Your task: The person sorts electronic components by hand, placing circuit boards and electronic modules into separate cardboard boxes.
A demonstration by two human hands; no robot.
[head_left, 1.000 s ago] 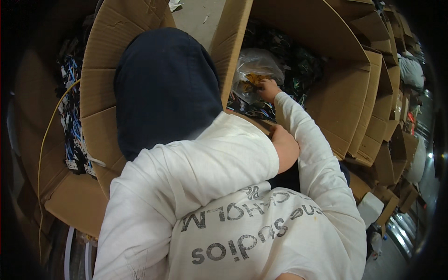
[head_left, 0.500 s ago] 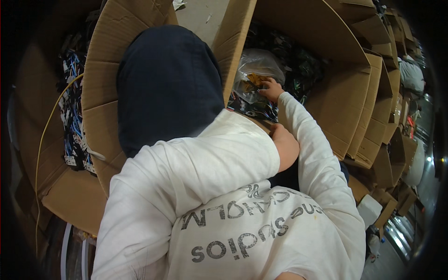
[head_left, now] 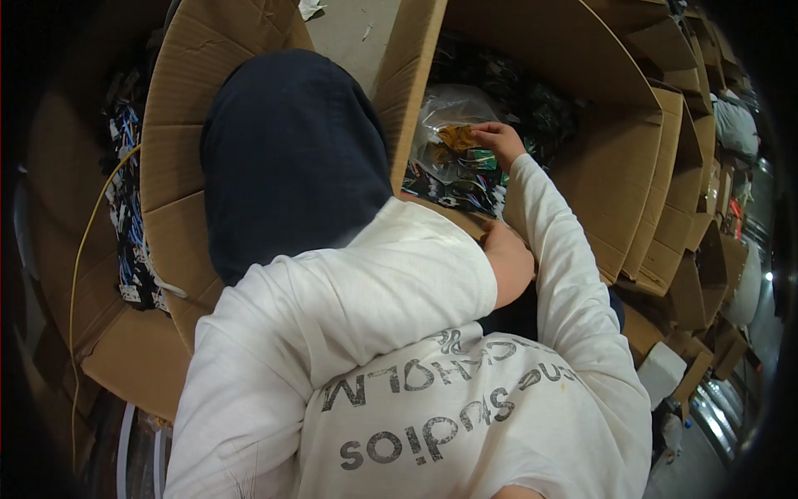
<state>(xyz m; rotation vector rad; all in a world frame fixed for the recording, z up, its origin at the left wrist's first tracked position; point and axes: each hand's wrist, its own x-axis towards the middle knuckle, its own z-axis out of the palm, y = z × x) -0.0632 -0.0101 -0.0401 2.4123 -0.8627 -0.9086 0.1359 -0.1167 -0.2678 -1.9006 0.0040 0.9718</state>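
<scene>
Cardboard: brown corrugated box [head_left: 598, 125], upper right of frame, flaps standing open, dark wiring heaped inside.
Right hand [head_left: 501, 141]: upper centre-right, grip pinched narrow on the yellow-green packet [head_left: 455, 137].
Packet: crinkly film, flat, lying directly left of the fingertips, long axis roughly level across the frame.
Clear plastic bag [head_left: 445, 112]: glossy, wrinkled, under and behind the packet.
Left hand [head_left: 507, 262]: centre, resting on the box edge, grip cannot be told.
Nearer hand: right.
Sleeves: white, soft knit.
</scene>
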